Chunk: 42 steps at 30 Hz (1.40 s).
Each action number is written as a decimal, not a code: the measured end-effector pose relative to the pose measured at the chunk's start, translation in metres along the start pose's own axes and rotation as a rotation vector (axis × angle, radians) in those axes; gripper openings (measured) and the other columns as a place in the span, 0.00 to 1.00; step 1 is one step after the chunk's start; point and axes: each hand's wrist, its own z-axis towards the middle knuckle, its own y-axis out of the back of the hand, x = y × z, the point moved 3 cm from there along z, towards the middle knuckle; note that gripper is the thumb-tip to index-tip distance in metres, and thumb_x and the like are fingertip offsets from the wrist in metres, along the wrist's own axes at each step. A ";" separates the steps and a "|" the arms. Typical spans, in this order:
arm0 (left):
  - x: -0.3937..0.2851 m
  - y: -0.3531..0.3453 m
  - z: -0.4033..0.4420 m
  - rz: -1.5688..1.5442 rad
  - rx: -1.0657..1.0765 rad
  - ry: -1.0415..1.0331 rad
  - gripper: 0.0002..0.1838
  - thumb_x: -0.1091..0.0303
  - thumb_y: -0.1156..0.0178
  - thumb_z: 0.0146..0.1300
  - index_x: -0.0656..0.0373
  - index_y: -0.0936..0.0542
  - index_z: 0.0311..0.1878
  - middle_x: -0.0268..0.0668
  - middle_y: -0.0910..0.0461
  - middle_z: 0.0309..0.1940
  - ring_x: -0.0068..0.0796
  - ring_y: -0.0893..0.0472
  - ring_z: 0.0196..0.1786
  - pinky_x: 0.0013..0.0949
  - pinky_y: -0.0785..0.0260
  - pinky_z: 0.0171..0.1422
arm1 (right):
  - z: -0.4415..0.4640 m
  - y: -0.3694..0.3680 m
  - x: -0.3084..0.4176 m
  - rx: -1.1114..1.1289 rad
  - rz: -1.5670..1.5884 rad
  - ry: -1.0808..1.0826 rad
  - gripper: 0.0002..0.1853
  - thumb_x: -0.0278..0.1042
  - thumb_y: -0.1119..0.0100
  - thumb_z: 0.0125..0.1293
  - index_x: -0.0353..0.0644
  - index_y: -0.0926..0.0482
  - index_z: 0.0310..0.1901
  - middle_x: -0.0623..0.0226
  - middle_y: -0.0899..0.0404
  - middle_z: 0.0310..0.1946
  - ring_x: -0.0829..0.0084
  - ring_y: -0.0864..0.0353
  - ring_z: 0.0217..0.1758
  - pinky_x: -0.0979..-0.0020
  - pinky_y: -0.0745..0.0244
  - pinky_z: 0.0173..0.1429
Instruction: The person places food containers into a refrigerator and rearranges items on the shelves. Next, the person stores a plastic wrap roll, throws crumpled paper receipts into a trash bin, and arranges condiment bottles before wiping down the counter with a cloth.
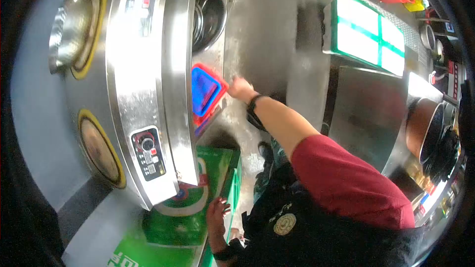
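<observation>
My right hand (241,89) is stretched out at the outer corner of a red basket (223,88). Motion blur smears its fingers, so their grip on the rim cannot be made out. Inside the red basket is a blue one (204,91), and both sit low beside the steel stove front (179,79). My left hand (216,215) is low in the view, beside a green chest (190,227). Its fingers are curled around something small that I cannot make out. A black band is on each wrist.
A metal wok (71,34) rests on the stove at the left. Metal bowls (210,20) stand beyond the baskets. Across the wet floor, a white box with green tape (368,32) lies on a steel counter (366,109). A large pan (423,128) stands farther right.
</observation>
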 end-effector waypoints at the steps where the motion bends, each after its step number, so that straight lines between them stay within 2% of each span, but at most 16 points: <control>1: -0.020 -0.011 0.004 0.041 0.042 -0.032 0.18 0.63 0.43 0.66 0.60 0.29 0.56 0.41 0.23 0.48 0.32 0.20 0.43 0.33 0.26 0.45 | 0.001 -0.006 -0.028 0.008 -0.055 0.057 0.21 0.43 0.47 0.57 0.38 0.21 0.47 0.49 0.20 0.46 0.53 0.22 0.53 0.59 0.27 0.58; 2: -0.040 -0.022 0.009 0.028 0.047 -0.022 0.18 0.62 0.44 0.66 0.61 0.29 0.55 0.42 0.23 0.48 0.32 0.20 0.43 0.32 0.26 0.44 | -0.012 -0.001 -0.059 -0.108 -0.094 0.211 0.15 0.40 0.46 0.53 0.36 0.18 0.34 0.49 0.18 0.38 0.53 0.18 0.45 0.60 0.23 0.51; 3: -0.052 -0.025 0.015 0.041 0.085 -0.042 0.18 0.62 0.44 0.66 0.61 0.29 0.55 0.42 0.23 0.48 0.32 0.20 0.43 0.32 0.26 0.44 | -0.034 0.014 -0.084 -0.004 -0.239 0.275 0.15 0.38 0.45 0.50 0.35 0.18 0.32 0.49 0.18 0.37 0.53 0.18 0.43 0.58 0.24 0.50; 4: -0.064 -0.026 0.025 0.061 0.151 -0.093 0.19 0.62 0.44 0.66 0.61 0.29 0.56 0.43 0.23 0.48 0.31 0.20 0.42 0.31 0.26 0.44 | -0.049 0.018 -0.122 -0.078 -0.118 0.165 0.13 0.38 0.45 0.50 0.36 0.17 0.30 0.50 0.18 0.34 0.55 0.18 0.41 0.59 0.23 0.48; 6: -0.099 -0.056 0.034 0.143 0.232 -0.144 0.20 0.62 0.44 0.66 0.62 0.29 0.57 0.43 0.23 0.48 0.31 0.20 0.42 0.30 0.27 0.43 | -0.102 0.048 -0.182 0.031 -0.271 0.121 0.12 0.38 0.45 0.51 0.39 0.17 0.30 0.52 0.17 0.34 0.55 0.17 0.40 0.59 0.22 0.48; 8: -0.130 -0.087 0.035 0.252 0.288 -0.188 0.21 0.61 0.44 0.67 0.63 0.30 0.57 0.43 0.23 0.48 0.30 0.21 0.42 0.30 0.27 0.43 | -0.146 0.071 -0.228 -0.080 -0.043 -0.195 0.13 0.37 0.46 0.51 0.38 0.17 0.31 0.50 0.18 0.37 0.52 0.18 0.42 0.59 0.23 0.47; 13: -0.182 -0.150 0.036 0.435 0.603 -0.361 0.19 0.64 0.46 0.68 0.63 0.30 0.58 0.41 0.23 0.48 0.28 0.21 0.41 0.29 0.27 0.42 | -0.243 0.103 -0.287 -0.404 0.125 -0.244 0.15 0.40 0.48 0.51 0.36 0.18 0.28 0.46 0.19 0.32 0.49 0.19 0.37 0.58 0.23 0.44; 15: -0.198 -0.175 0.032 0.517 0.705 -0.375 0.18 0.65 0.45 0.68 0.62 0.29 0.57 0.41 0.22 0.47 0.28 0.21 0.40 0.28 0.26 0.41 | -0.297 0.116 -0.279 -0.535 0.448 -0.305 0.16 0.37 0.49 0.53 0.38 0.18 0.39 0.49 0.18 0.39 0.50 0.19 0.44 0.57 0.25 0.49; 17: -0.204 -0.197 0.040 0.624 0.784 -0.388 0.18 0.65 0.46 0.68 0.63 0.30 0.57 0.42 0.22 0.47 0.28 0.21 0.40 0.28 0.25 0.41 | -0.351 0.117 -0.267 -0.698 0.556 -0.256 0.17 0.37 0.45 0.55 0.38 0.19 0.44 0.55 0.17 0.39 0.59 0.17 0.42 0.61 0.24 0.47; 20: -0.205 -0.235 0.043 0.740 0.909 -0.436 0.18 0.65 0.47 0.68 0.63 0.31 0.57 0.43 0.22 0.48 0.27 0.20 0.39 0.27 0.24 0.38 | -0.419 0.110 -0.260 -0.610 1.138 -0.146 0.17 0.34 0.43 0.60 0.36 0.23 0.50 0.67 0.19 0.34 0.79 0.22 0.35 0.73 0.25 0.41; 23: -0.199 -0.269 0.027 0.788 1.015 -0.487 0.18 0.64 0.46 0.67 0.62 0.30 0.56 0.42 0.21 0.45 0.30 0.19 0.38 0.30 0.25 0.37 | -0.456 0.091 -0.274 -0.701 1.374 -0.104 0.16 0.33 0.46 0.63 0.35 0.24 0.51 0.68 0.19 0.35 0.80 0.22 0.34 0.77 0.25 0.38; 27: -0.181 -0.320 -0.010 0.947 1.075 -0.465 0.18 0.65 0.47 0.67 0.63 0.30 0.56 0.43 0.21 0.44 0.32 0.19 0.38 0.31 0.25 0.38 | -0.503 0.077 -0.285 -0.807 1.455 -0.086 0.15 0.34 0.46 0.65 0.36 0.24 0.51 0.68 0.18 0.37 0.82 0.23 0.34 0.79 0.26 0.36; 28: -0.174 -0.332 -0.020 0.981 1.084 -0.426 0.17 0.66 0.47 0.67 0.63 0.30 0.56 0.42 0.21 0.44 0.30 0.19 0.36 0.29 0.24 0.37 | -0.512 0.071 -0.290 -0.879 1.492 -0.060 0.13 0.33 0.44 0.64 0.37 0.23 0.48 0.67 0.18 0.34 0.82 0.23 0.28 0.78 0.27 0.31; 29: -0.166 -0.344 -0.029 1.016 1.090 -0.387 0.16 0.68 0.47 0.67 0.62 0.30 0.56 0.41 0.21 0.44 0.27 0.19 0.35 0.28 0.24 0.36 | -0.522 0.066 -0.293 -0.891 1.520 -0.054 0.13 0.33 0.45 0.64 0.37 0.23 0.48 0.68 0.18 0.34 0.82 0.23 0.29 0.78 0.27 0.31; 37: -0.128 -0.488 -0.141 1.102 1.282 -0.565 0.15 0.66 0.46 0.67 0.59 0.29 0.55 0.36 0.22 0.42 0.24 0.21 0.35 0.27 0.26 0.35 | -0.587 0.036 -0.321 -0.892 1.591 -0.017 0.18 0.38 0.45 0.67 0.40 0.27 0.55 0.71 0.20 0.42 0.85 0.25 0.41 0.80 0.29 0.43; 42: -0.120 -0.575 -0.168 1.043 1.276 -0.697 0.24 0.62 0.45 0.66 0.57 0.36 0.63 0.35 0.28 0.50 0.28 0.25 0.46 0.31 0.28 0.42 | -0.631 0.047 -0.318 -0.966 1.512 0.009 0.19 0.39 0.46 0.68 0.40 0.28 0.57 0.71 0.20 0.45 0.83 0.25 0.44 0.77 0.29 0.48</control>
